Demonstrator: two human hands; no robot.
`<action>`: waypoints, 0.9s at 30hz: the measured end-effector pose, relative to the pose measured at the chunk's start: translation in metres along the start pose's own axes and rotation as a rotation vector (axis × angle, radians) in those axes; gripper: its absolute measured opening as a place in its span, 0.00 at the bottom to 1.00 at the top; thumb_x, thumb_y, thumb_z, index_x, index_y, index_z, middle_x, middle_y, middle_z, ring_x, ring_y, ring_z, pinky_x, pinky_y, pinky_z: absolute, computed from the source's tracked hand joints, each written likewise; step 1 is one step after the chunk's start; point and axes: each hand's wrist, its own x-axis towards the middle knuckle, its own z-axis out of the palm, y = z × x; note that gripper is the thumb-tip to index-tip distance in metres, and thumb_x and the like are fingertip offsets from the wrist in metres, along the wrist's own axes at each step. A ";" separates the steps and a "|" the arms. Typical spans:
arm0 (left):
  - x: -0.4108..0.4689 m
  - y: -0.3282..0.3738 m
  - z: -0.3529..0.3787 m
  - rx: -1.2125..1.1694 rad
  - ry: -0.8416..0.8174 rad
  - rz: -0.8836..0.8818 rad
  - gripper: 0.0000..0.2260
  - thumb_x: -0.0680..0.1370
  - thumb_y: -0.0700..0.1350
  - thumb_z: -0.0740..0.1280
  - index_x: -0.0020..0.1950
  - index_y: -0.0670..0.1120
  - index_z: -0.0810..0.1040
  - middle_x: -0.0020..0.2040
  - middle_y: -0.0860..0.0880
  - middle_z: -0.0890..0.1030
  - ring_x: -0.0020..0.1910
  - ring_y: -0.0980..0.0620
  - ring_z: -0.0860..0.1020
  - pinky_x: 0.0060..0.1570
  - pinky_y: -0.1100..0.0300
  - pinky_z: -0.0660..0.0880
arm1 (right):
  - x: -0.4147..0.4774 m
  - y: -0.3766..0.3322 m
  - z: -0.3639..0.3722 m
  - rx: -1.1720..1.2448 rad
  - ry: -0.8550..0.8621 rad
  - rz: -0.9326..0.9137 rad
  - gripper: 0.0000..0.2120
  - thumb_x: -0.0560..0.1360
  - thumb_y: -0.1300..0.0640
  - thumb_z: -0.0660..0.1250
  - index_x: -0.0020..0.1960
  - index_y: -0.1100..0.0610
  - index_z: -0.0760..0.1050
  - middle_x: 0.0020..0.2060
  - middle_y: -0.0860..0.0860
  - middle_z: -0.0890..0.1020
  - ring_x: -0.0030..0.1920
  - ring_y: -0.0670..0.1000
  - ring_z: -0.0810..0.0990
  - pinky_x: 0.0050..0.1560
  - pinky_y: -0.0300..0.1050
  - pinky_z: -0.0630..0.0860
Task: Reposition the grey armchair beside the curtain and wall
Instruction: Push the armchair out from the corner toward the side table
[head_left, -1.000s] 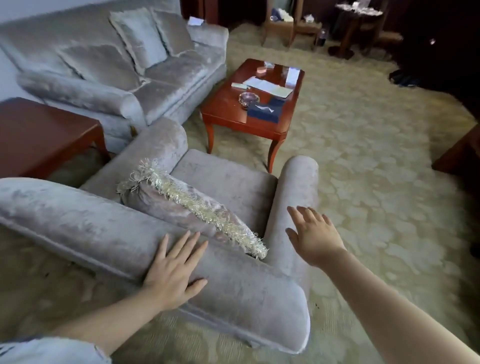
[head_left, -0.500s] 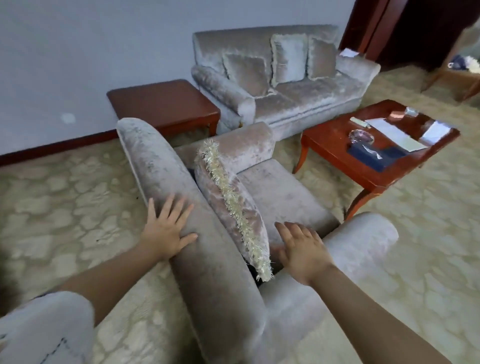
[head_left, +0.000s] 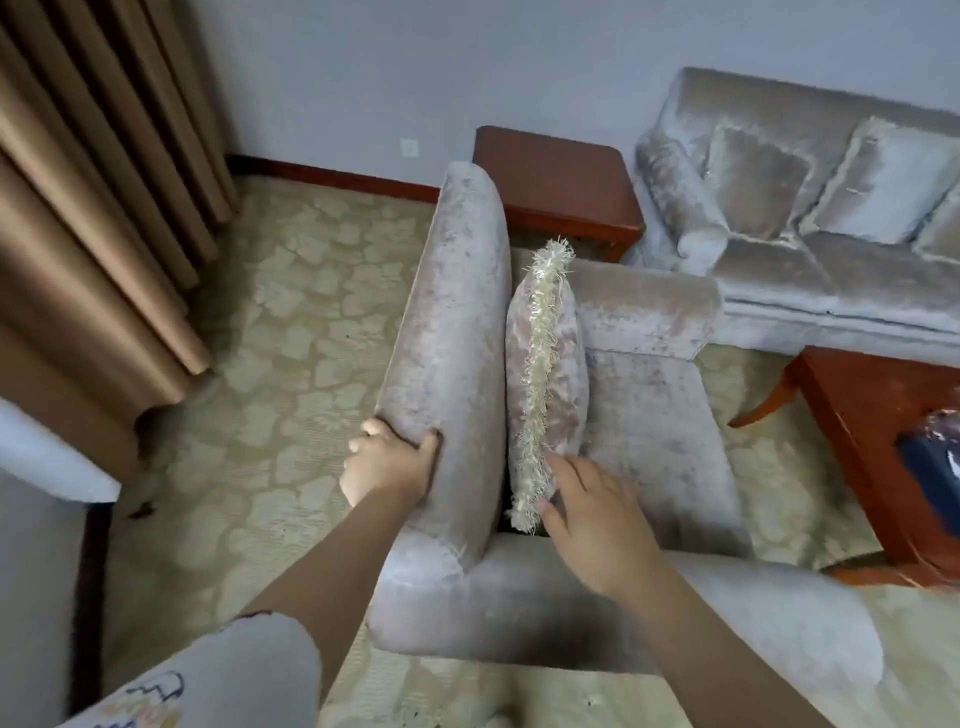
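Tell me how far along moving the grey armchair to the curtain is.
Under way: the left hand grips the armchair by its backrest; the right hand reaches open beside the fringed cushion. Bare carpet separates it from the curtain and wall, so the final push remains.

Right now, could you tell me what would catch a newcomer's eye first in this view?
The grey armchair fills the middle, a fringed cushion standing on edge against its backrest. The left hand grips the backrest's near end, while the right hand is open beside the cushion. A brown curtain hangs at the left.
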 end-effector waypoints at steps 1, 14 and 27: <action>0.003 -0.001 0.003 0.024 0.034 0.000 0.41 0.70 0.72 0.53 0.67 0.39 0.61 0.58 0.38 0.73 0.53 0.36 0.76 0.45 0.49 0.71 | 0.011 0.003 0.001 0.020 -0.017 -0.024 0.26 0.80 0.44 0.51 0.76 0.50 0.54 0.71 0.49 0.63 0.70 0.53 0.62 0.70 0.49 0.57; 0.000 -0.029 -0.009 -0.476 0.083 -0.130 0.21 0.81 0.58 0.51 0.57 0.44 0.75 0.55 0.42 0.79 0.56 0.41 0.76 0.52 0.55 0.69 | 0.110 -0.058 0.016 -0.043 -0.074 -0.591 0.28 0.80 0.44 0.53 0.76 0.51 0.53 0.76 0.52 0.55 0.72 0.57 0.59 0.71 0.52 0.56; -0.052 -0.103 0.179 -0.598 0.078 -0.603 0.15 0.81 0.46 0.52 0.64 0.41 0.70 0.64 0.42 0.70 0.62 0.42 0.70 0.61 0.51 0.67 | 0.139 -0.135 0.074 -0.169 -0.014 -1.227 0.21 0.75 0.38 0.53 0.51 0.51 0.77 0.50 0.49 0.79 0.55 0.53 0.74 0.65 0.54 0.59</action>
